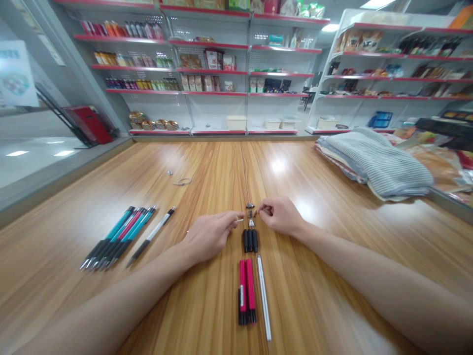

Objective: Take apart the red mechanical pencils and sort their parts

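My left hand [210, 235] is closed around a thin white pen refill [240, 220]; one end pokes out past the fingertips, and most of it is hidden in the hand. Across from it, my right hand [281, 215] makes a pinch, with a tiny dark piece at the fingertips too small to name. Between the hands lie small pen parts: dark pieces [250, 205] and silvery cone tips [252, 223]. Just below are three black grips [250, 240]. Nearer me lie pink pen barrels [247, 291] with black ends, beside white refills [263, 298].
Several teal and pink pens [118, 239] lie at the left, with a white-and-black pen [151, 237] beside them. A small ring-shaped band [183, 182] lies farther back. Folded striped cloth [377, 160] is piled at the right. Stocked shelves [214, 71] stand behind the table.
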`<state>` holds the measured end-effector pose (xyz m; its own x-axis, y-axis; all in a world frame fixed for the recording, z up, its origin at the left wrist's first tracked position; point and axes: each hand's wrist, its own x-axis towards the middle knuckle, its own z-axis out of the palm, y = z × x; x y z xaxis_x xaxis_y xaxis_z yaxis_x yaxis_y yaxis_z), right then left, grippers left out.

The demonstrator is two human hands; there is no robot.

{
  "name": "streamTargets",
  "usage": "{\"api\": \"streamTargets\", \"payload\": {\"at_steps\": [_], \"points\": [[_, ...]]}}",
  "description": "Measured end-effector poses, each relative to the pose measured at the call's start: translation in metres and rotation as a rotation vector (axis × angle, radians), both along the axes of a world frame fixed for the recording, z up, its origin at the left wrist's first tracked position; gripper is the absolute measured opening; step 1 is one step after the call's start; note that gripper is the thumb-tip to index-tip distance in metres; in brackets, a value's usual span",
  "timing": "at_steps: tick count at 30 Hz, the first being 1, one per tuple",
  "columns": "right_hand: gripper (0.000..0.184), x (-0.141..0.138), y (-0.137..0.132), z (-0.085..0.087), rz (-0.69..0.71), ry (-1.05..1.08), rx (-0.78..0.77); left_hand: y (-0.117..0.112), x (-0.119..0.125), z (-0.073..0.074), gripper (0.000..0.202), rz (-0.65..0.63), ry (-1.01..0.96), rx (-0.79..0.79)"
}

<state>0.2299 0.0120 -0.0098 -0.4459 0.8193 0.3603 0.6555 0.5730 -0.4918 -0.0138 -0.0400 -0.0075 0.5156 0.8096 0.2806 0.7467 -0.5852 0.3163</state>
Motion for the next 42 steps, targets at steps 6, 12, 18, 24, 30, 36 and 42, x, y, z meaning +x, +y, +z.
{"api": "streamTargets", "payload": {"at_steps": [6, 12, 18, 24, 30, 36, 42], "points": [[0.015, -0.001, -0.001, 0.002, 0.019, -0.029, 0.008, 0.000, 0.002, 0.005, 0.039, -0.012, 0.074, -0.019], [0.013, -0.003, -0.001, 0.003, 0.019, -0.031, 0.008, 0.000, 0.003, 0.007, 0.040, -0.030, 0.082, -0.001], [0.013, -0.005, -0.001, 0.004, 0.042, -0.039, -0.006, -0.002, 0.005, 0.011, 0.040, -0.068, 0.095, 0.012], [0.014, -0.005, -0.001, 0.002, 0.050, -0.042, 0.001, -0.002, 0.005, 0.012, 0.040, -0.074, 0.112, -0.001], [0.015, -0.006, 0.000, 0.001, 0.053, -0.042, -0.002, -0.002, 0.005, 0.012, 0.040, -0.065, 0.120, 0.004], [0.014, -0.005, 0.000, 0.001, 0.049, -0.047, -0.004, -0.002, 0.005, 0.012, 0.039, -0.062, 0.116, -0.006], [0.014, -0.005, -0.001, 0.003, 0.053, -0.051, -0.015, -0.004, 0.006, 0.013, 0.038, -0.054, 0.137, -0.032]]}}
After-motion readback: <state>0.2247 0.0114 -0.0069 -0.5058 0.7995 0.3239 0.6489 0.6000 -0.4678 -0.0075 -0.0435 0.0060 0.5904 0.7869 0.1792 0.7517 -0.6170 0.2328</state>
